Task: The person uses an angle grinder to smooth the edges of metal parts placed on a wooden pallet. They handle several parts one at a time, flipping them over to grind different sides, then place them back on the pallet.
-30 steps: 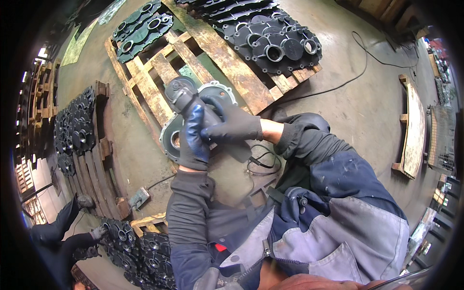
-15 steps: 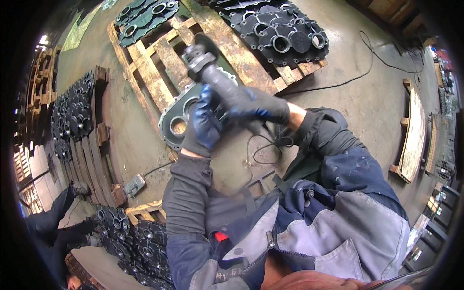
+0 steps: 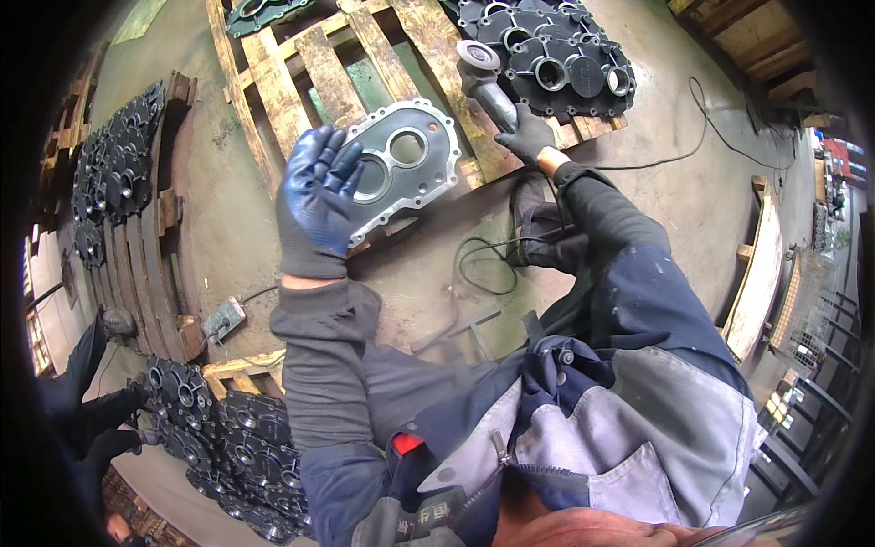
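Note:
An angle grinder [image 3: 493, 98] is in my right hand [image 3: 529, 139], which wraps round its body near the stack of dark castings on the right. Its round disc faces up at the far end. My left hand [image 3: 317, 205], in a blue-coated glove, is open with the palm up and nothing in it. It hovers at the left end of a flat grey metal cover plate [image 3: 439, 150], hiding part of it. Two large round holes and a scalloped, bolt-holed rim mark the plate, which lies on the near edge of a wooden pallet [image 3: 328, 77].
Dark castings [image 3: 570, 55] are stacked at the pallet's right. A black cable [image 3: 656, 162] crosses the floor, with loops [image 3: 483, 264] near my foot. More castings [image 3: 118, 182] stand on a left pallet. Another person's legs [image 3: 87, 383] show at lower left.
My left hand has let go of the grinder and turned palm up. My right hand has carried the grinder away from above the cover plate, to the right. The view has shifted slightly.

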The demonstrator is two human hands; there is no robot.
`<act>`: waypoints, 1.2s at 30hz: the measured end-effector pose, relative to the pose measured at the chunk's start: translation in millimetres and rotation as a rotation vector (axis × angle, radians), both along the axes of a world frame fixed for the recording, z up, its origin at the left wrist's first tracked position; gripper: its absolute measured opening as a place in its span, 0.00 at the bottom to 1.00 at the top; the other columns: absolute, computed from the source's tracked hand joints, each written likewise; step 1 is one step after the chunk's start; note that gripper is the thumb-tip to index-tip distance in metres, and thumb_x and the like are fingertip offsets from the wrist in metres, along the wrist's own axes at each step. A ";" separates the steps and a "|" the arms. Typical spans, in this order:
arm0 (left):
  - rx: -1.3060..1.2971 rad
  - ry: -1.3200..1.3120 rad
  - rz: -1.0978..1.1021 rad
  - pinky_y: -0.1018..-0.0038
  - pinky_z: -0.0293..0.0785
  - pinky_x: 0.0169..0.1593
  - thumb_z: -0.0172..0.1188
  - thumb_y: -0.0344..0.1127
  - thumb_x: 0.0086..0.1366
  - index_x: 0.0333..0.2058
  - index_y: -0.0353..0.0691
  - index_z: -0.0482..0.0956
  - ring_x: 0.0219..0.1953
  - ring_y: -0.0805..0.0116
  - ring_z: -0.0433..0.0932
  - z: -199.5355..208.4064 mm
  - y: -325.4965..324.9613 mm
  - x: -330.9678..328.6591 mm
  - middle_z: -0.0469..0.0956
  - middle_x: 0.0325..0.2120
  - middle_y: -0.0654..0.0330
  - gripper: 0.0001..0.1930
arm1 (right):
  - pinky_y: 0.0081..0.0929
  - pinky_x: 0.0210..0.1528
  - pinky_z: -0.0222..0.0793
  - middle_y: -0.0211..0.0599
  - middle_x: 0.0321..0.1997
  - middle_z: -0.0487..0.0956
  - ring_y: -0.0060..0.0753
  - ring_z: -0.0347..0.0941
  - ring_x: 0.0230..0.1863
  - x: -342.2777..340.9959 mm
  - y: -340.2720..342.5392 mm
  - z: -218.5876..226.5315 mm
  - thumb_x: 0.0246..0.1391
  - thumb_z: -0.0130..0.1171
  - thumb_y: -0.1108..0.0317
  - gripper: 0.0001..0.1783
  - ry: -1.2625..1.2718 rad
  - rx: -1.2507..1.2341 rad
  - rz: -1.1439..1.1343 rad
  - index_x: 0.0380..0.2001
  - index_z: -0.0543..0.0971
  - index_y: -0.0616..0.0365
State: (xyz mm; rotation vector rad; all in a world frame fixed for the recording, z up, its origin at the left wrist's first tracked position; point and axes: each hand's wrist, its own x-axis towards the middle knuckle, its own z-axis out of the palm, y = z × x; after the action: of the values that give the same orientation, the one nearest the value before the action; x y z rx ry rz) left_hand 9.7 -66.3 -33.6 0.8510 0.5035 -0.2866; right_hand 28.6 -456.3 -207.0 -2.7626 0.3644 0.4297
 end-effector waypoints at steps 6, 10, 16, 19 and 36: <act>-0.075 -0.189 0.015 0.58 0.82 0.58 0.60 0.47 0.76 0.60 0.37 0.76 0.47 0.58 0.84 -9.9 39.8 -5.3 0.80 0.57 0.48 0.23 | 0.55 0.56 0.77 0.60 0.56 0.80 0.64 0.80 0.56 -5.1 7.1 -51.5 0.53 0.73 0.46 0.53 -0.033 -0.133 -0.053 0.74 0.58 0.54; -0.002 -0.035 0.073 0.58 0.82 0.58 0.58 0.48 0.77 0.61 0.36 0.75 0.46 0.58 0.83 3.2 41.6 3.4 0.80 0.57 0.47 0.24 | 0.54 0.62 0.75 0.61 0.64 0.75 0.62 0.77 0.63 -10.4 5.0 -59.9 0.58 0.70 0.46 0.54 0.063 -0.245 -0.064 0.79 0.52 0.49; 0.024 -0.052 0.169 0.56 0.77 0.63 0.60 0.49 0.75 0.60 0.35 0.76 0.46 0.60 0.81 8.8 50.4 0.6 0.81 0.57 0.49 0.25 | 0.51 0.66 0.71 0.54 0.67 0.73 0.59 0.72 0.66 -19.8 29.1 -33.0 0.57 0.70 0.45 0.54 -0.016 -0.338 -0.038 0.78 0.55 0.49; 0.014 -0.043 0.204 0.56 0.76 0.64 0.59 0.49 0.75 0.60 0.35 0.77 0.48 0.61 0.80 18.9 52.4 3.9 0.81 0.57 0.50 0.25 | 0.52 0.64 0.70 0.49 0.64 0.74 0.55 0.72 0.63 -31.8 54.2 -15.0 0.58 0.70 0.46 0.43 -0.467 -0.173 0.344 0.71 0.67 0.52; -0.089 -0.086 0.289 0.63 0.81 0.52 0.60 0.48 0.75 0.56 0.39 0.76 0.42 0.60 0.83 20.1 83.8 -1.9 0.82 0.50 0.52 0.20 | 0.60 0.78 0.52 0.61 0.67 0.70 0.68 0.62 0.73 -17.1 154.3 -43.0 0.62 0.56 0.66 0.40 -0.163 -0.220 1.188 0.77 0.61 0.52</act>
State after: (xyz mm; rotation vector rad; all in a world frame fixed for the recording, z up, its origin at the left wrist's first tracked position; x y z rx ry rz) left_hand 7.8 17.5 -13.5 0.6910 0.5220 -0.0066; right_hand 11.5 -301.9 -249.9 -2.8817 -1.3939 0.4056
